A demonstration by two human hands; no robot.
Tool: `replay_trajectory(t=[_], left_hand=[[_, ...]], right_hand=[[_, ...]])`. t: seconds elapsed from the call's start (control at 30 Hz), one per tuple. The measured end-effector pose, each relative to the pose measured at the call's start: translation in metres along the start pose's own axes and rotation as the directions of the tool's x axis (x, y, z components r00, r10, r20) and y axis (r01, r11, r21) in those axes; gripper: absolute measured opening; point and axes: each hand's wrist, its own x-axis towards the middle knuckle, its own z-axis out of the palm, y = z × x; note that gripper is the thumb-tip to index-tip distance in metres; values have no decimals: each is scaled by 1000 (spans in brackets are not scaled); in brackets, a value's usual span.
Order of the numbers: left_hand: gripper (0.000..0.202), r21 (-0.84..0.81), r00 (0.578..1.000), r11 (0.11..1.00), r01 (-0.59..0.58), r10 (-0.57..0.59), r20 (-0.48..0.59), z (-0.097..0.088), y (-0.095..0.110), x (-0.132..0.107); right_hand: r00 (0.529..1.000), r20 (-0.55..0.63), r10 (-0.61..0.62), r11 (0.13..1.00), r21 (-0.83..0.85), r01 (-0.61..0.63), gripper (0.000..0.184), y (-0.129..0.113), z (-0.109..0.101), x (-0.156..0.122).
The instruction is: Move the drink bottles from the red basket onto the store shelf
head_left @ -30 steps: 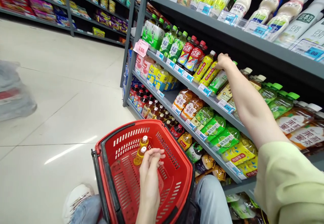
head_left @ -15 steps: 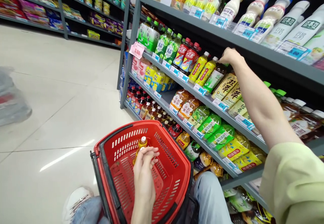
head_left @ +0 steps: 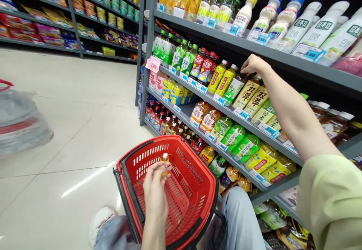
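My right hand (head_left: pixel 252 65) reaches to the middle shelf, its fingers closed round the top of a dark-capped green tea bottle (head_left: pixel 235 88) with a white and green label. The bottle stands in its row, leaning slightly. Over the red shopping basket (head_left: pixel 181 220) hovers my left hand (head_left: pixel 156 184), palm turned inward and fingers loosely curled and apart, with nothing seen in it. Behind its fingertips a yellow drink bottle (head_left: pixel 165 158) with a white cap stands in the basket, mostly hidden by the hand.
Yellow bottles (head_left: pixel 226 80) and cream-coloured bottles (head_left: pixel 247 93) flank the green tea on the shelf (head_left: pixel 210 91). An upper shelf (head_left: pixel 240 35) juts out above my right arm. At left, a clear plastic-wrapped bundle (head_left: pixel 22 129) rests on the floor. My knee (head_left: pixel 240 220) is beside the basket.
The view has shifted slightly, bringing more of the far shelves and floor bundle in. My right hand stays at the green tea bottle's top. My left hand remains over the basket, fingers more curled.
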Motion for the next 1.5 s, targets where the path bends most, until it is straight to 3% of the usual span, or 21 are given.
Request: replay_trajectory(t=[0.17, 0.3, 0.37, 0.47, 0.67, 0.77, 0.9, 1.0, 1.07, 1.1, 1.13, 1.2, 1.27, 1.3, 1.37, 1.4, 1.47, 1.5], left_hand=[[27, -27, 999, 999, -38, 37, -15, -5, 8, -4], [28, -32, 999, 999, -44, 43, -25, -7, 9, -6], [28, -32, 998, 998, -48, 47, -29, -8, 8, -6], [29, -26, 998, 999, -47, 46, -32, -7, 8, -7], [31, -18, 998, 999, -44, 44, -44, -5, 8, -8], [32, -15, 998, 999, -41, 41, -43, -4, 7, -7], [32, -9, 998, 999, -36, 36, -46, -2, 4, -6], [32, 1, 999, 999, -34, 34, -36, 0, 1, -5], [32, 11, 999, 999, -31, 31, -30, 1, 1, -6], [32, 18, 999, 999, -31, 32, -29, 2, 0, -7], [32, 28, 999, 999, -31, 32, -28, 3, 0, -8], [32, 57, 999, 998, -30, 31, -26, 4, -1, -9], [32, 95, 999, 995, -29, 30, -15, 5, -3, -11], [32, 118, 999, 993, -31, 32, -9, 6, -5, -11], [32, 175, 999, 983, -46, 47, 3, 6, -9, -12], [32, 215, 998, 975, -56, 56, 7, 5, -11, -12], [33, 334, 997, 940, -75, 73, 18, 1, -15, -14], [33, 416, 996, 905, -90, 83, 36, -2, -17, -16]], right_hand=[[997, -67, -37, 994, 97, 43, 31, 8, -1, 5], [985, -119, -123, 877, 452, 164, 34, 19, 8, 23], [989, -107, -98, 829, 542, 140, 37, 22, 10, 26], [994, -112, -12, 886, 459, 62, 43, 26, 12, 25], [989, -107, -104, 929, 345, 135, 51, 35, 11, 29], [993, -81, -84, 966, 240, 102, 48, 37, 11, 33], [990, -136, -29, 993, 108, 44, 53, 38, 14, 37], [983, -175, -54, 996, 64, 66, 52, 34, 16, 33], [953, -269, -137, 987, 49, 155, 52, 24, 19, 17], [918, -341, -201, 972, 44, 229, 51, 16, 22, 2], [853, -436, -286, 942, 36, 334, 51, 7, 28, -18], [680, -598, -425, 829, 45, 558, 35, -13, 51, -72], [551, -624, -555, 662, 71, 746, 19, -32, 95, -140], [506, -575, -643, 561, 97, 822, 19, -39, 124, -175], [411, -353, -840, 367, 188, 911, 20, -47, 194, -243], [412, -184, -892, 363, 249, 898, 20, -48, 230, -275], [503, 150, -851, 522, 326, 788, 26, -46, 296, -330], [493, 330, -805, 588, 333, 737, 27, -43, 322, -354]])
